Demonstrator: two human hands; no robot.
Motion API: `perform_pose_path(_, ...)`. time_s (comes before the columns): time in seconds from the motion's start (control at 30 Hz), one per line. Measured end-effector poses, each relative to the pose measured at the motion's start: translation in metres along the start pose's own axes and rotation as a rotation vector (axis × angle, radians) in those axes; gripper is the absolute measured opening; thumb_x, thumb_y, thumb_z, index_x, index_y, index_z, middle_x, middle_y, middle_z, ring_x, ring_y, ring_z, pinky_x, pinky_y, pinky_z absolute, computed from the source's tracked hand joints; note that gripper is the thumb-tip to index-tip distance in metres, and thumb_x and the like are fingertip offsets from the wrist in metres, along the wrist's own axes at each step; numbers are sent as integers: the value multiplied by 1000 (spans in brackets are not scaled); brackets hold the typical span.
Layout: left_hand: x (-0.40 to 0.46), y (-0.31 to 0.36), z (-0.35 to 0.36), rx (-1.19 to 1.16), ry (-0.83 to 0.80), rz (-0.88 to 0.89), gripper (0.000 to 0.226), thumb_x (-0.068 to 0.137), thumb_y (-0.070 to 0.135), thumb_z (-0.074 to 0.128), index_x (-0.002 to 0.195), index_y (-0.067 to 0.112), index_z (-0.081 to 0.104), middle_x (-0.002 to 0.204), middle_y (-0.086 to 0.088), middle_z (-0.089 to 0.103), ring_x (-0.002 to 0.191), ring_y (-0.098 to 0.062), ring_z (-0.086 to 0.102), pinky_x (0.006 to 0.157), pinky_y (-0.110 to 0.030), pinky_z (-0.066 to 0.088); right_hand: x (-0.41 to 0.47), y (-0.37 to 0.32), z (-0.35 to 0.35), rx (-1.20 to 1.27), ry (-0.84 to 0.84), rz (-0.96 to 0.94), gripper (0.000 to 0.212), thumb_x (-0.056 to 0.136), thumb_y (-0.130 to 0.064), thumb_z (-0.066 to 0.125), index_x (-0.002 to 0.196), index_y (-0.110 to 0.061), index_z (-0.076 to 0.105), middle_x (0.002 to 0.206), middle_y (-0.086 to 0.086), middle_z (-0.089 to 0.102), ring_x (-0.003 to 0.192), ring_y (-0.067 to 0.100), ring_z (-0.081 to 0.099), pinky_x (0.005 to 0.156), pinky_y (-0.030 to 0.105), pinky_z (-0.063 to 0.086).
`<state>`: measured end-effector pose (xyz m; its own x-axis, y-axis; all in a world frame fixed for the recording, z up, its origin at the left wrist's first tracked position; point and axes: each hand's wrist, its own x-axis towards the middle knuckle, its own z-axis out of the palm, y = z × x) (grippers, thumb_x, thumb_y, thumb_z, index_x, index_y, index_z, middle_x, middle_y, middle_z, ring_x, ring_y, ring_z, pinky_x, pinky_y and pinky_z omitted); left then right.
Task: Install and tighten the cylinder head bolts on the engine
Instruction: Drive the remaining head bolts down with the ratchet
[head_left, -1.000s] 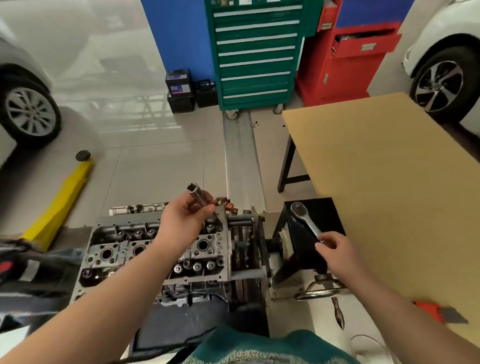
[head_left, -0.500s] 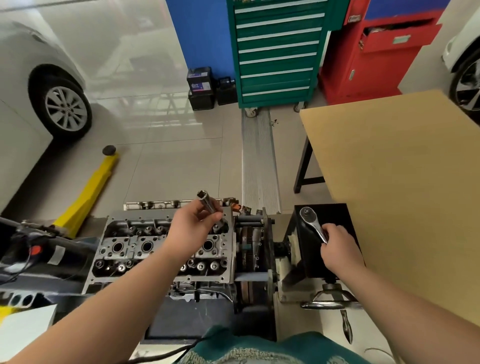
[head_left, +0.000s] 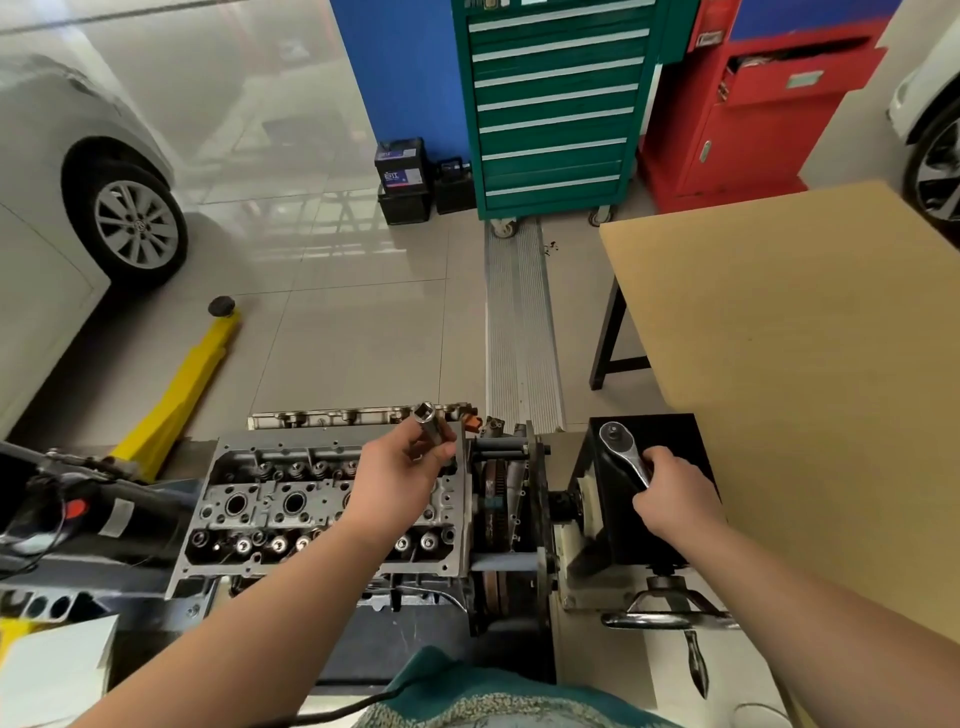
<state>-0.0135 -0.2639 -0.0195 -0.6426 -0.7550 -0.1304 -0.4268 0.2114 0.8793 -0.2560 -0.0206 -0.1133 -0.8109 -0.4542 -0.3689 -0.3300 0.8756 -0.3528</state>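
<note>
Open air is lying between the left hand (head_left: 400, 475) and the right hand (head_left: 670, 488); below that gap the engine stand's upright plate (head_left: 540, 519) and flywheel (head_left: 493, 499) are rising as obstacles; the left forearm is crossing over the cylinder head (head_left: 270, 504), covering its right bores; the cardboard-topped table (head_left: 810, 364) is crowding the right side; bare floor (head_left: 363, 338) is stretching beyond the engine.

The floor (head_left: 322, 332) is pale glossy tiles with a metal grooved strip (head_left: 522, 322). A green drawer cabinet (head_left: 556, 104) stands beside a red cabinet (head_left: 753, 104), before a blue wall (head_left: 395, 73). A tan board surface (head_left: 810, 332) fills the right.
</note>
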Motion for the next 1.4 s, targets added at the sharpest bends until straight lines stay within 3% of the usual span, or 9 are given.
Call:
perform_pose_path(0.13,1,-2,3,21,26,24,16,95,24,77,99,39,72,93,21,77,88,-4,74,69,-13,58,-12,-24,-14,245,-159,-4,33,89,-20,70,120,-27,59,88,-3,65,71,15,67,52,25,46)
perform_pose_path(0.27,0,-3,3,5,24,9,15,96,24,77,99,38,72,93,23,77,90,1,73,69,-7,53,-36,-66,-34,599,-305,-117,19,95,-46,66,106,-32,63,75,-2,67,53,13,61,45,25,48)
perform_pose_path(0.37,0,-2,1,22,8,1,16,97,23,76,98,38,71,94,28,74,90,5,71,66,-7,51,-55,-107,-58,906,-473,-188,31,95,-64,58,96,-36,69,68,4,64,49,21,54,46,31,49)
perform_pose_path(0.43,1,0,1,29,0,12,15,96,23,76,97,37,70,93,31,73,91,9,69,73,-11,50,-67,-133,-72,1018,-531,-204,51,90,-73,57,96,-25,71,71,7,63,52,24,54,47,32,47)
perform_pose_path(0.6,1,3,1,62,-22,61,22,97,24,75,89,42,66,87,28,71,79,6,67,71,-20,50,-91,-177,-91,873,-477,-221,70,79,-84,56,85,-15,70,59,1,52,46,16,42,43,28,35)
perform_pose_path(0.77,1,3,-4,86,-79,133,39,98,21,72,86,56,60,86,24,71,86,8,64,70,-9,46,-106,-198,-114,729,-566,-112,62,82,-81,57,72,-22,68,55,-4,44,42,14,32,40,25,27)
perform_pose_path(0.97,3,-4,-3,67,-118,152,15,100,23,69,112,33,68,99,16,73,94,1,67,88,-26,56,-113,-221,-137,588,-515,-131,61,84,-81,57,63,-26,72,54,-3,46,42,14,34,39,22,29)
perform_pose_path(1.13,3,-6,-6,65,-141,211,15,100,20,69,109,31,66,95,14,71,91,-3,67,88,-30,58,-120,-238,-128,487,-453,-95,59,81,-82,57,60,-29,73,53,-4,48,40,14,36,39,22,29)
perform_pose_path(1.4,7,-6,-13,5,-187,208,40,98,20,71,96,58,58,94,33,65,90,9,62,71,-13,48,-130,-251,-109,479,-347,18,61,83,-79,56,68,-21,69,52,-5,49,38,12,34,38,18,27)
